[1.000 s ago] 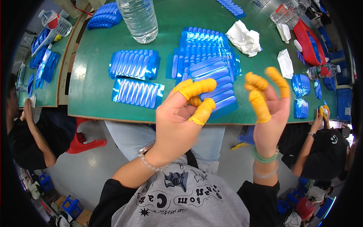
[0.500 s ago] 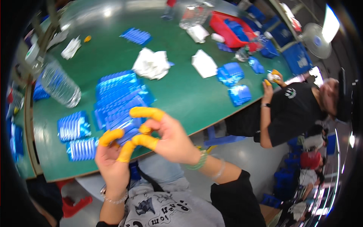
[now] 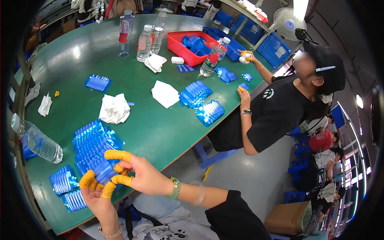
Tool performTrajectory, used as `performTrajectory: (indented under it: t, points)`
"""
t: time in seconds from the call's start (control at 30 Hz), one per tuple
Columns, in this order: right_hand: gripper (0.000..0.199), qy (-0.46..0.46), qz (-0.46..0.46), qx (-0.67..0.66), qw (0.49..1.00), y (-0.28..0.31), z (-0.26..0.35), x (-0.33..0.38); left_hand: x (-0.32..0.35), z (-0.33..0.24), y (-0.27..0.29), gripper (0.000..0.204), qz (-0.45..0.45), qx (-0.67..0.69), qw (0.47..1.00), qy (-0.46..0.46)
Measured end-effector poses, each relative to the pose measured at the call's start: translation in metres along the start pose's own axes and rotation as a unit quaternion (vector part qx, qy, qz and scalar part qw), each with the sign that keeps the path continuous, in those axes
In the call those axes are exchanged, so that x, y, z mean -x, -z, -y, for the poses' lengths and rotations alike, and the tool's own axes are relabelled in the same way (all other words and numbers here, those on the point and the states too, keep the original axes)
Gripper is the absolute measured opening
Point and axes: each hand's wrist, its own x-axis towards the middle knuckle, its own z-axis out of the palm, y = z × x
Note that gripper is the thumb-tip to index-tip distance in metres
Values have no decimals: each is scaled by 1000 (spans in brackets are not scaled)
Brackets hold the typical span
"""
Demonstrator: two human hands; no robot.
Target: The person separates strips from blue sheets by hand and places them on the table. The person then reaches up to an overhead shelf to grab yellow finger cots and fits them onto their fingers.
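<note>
Between my two hands is a small blue sheet [image 3: 105, 171] with raised oblong strips, tilted above the table. My left hand [image 3: 99, 200] pinches its near left edge, and my right hand [image 3: 146, 176] grips its right edge. Yellow finger cots cover the fingertips of both hands. Just beyond lies an overlapping pile of similar blue sheets [image 3: 93, 140], partly hidden by the held one. Two smaller stacks sit left of my hands: one blue stack [image 3: 64, 180] and, closer to me, another stack [image 3: 75, 201] partly behind my left hand.
On the green table [image 3: 148, 134] lie a crumpled white cloth [image 3: 115, 109], a white sheet [image 3: 165, 94] and more blue sheets [image 3: 195, 94]. A water bottle [image 3: 40, 142] leans at the left. Farther off stand bottles and a red bin [image 3: 188, 58]. A co-worker [image 3: 280, 108] handles a white item at the right.
The view has swung, so the table's things appear farther left and more of the co-worker shows. Both hands still hold the blue sheet, which now shows more of its face.
</note>
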Motion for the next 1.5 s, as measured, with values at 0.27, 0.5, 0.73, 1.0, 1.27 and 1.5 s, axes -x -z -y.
performTrajectory:
  t: [0.27, 0.5, 0.73, 1.0, 1.27, 1.5]
  points:
    - [56, 34, -22, -24, 999, -4, -6, 2, 3, -12, -12, 59, 0, 12, 1000, 12]
    - [60, 4, -10, -45, 999, -3, -4, -3, 3, -15, -17, 66, -8, -2, 1000, -16]
    - [57, 39, -8, -58, 998, -3, -4, 7, -4, -19, -14, 69, 46, -2, 999, -21]
    - [50, 63, 2, -19, 998, 4, -8, 18, 8, -16, -24, 76, 38, -29, 998, -41]
    - [58, 39, 0, -61, 997, 10, -9, 24, 17, -20, -34, 81, 52, -48, 997, -44]
    - [55, 71, -51, -84, 993, 3, -5, 30, 14, -8, -13, 86, 112, -66, 991, -35]
